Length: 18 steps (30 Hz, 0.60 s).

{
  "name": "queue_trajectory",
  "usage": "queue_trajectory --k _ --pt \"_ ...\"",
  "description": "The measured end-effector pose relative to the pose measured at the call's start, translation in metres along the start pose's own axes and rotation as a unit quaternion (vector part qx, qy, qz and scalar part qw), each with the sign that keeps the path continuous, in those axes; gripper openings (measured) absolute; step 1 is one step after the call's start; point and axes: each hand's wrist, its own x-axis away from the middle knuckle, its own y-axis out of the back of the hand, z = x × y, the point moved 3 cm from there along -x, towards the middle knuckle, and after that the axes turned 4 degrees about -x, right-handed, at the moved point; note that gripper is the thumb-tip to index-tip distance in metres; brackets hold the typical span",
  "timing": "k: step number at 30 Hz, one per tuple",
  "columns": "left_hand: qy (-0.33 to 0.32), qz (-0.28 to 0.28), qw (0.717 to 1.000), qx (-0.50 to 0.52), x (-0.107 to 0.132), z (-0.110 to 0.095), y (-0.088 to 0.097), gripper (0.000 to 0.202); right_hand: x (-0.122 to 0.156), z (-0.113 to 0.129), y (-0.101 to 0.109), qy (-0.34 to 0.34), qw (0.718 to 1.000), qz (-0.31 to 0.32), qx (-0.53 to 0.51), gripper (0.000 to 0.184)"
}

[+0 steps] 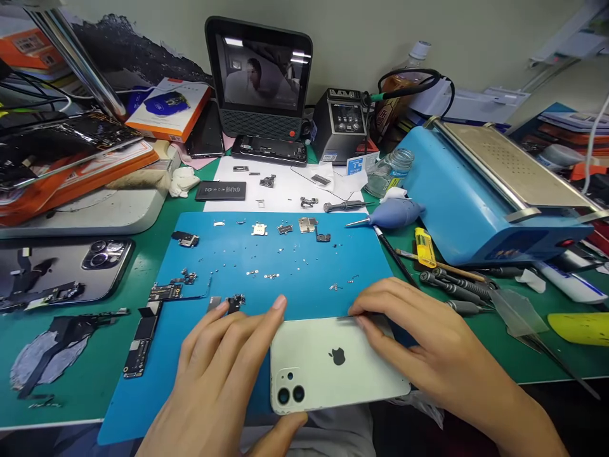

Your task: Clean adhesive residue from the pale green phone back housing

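A white phone [333, 365] lies back-up on the near edge of a blue work mat [266, 254], its two camera lenses at the lower left. My left hand [223, 368] grips the phone's left end, fingers over the top edge and thumb under the near edge. My right hand [419, 336] rests on the phone's right end, fingertips pressed together on the far edge around a thin dark sliver that I cannot make out. Small screws and metal brackets lie scattered on the mat beyond the phone.
A logic board [143, 336] and flex parts sit on the mat's left. A dark phone [61, 273] lies far left. Screwdrivers [457, 285], a blue blower [394, 212] and a blue heating machine [480, 190] stand right. A screen [259, 73] and a soldering station [340, 124] are behind.
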Motion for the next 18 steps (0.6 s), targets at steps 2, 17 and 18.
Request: queue_trajectory --k 2,17,18 --pt "0.002 0.003 1.000 -0.005 0.0004 -0.0004 0.0007 0.106 -0.0012 -0.0008 0.0008 0.013 1.000 0.012 0.012 0.010" --pt "-0.009 -0.007 1.000 0.004 -0.0030 -0.0029 0.0023 0.097 -0.0047 -0.0023 0.0066 0.007 1.000 0.010 -0.011 0.008" --pt "-0.008 -0.006 1.000 0.002 -0.0029 -0.0029 0.0024 0.097 -0.0046 -0.0022 0.0062 0.007 1.000 0.009 -0.010 0.008"
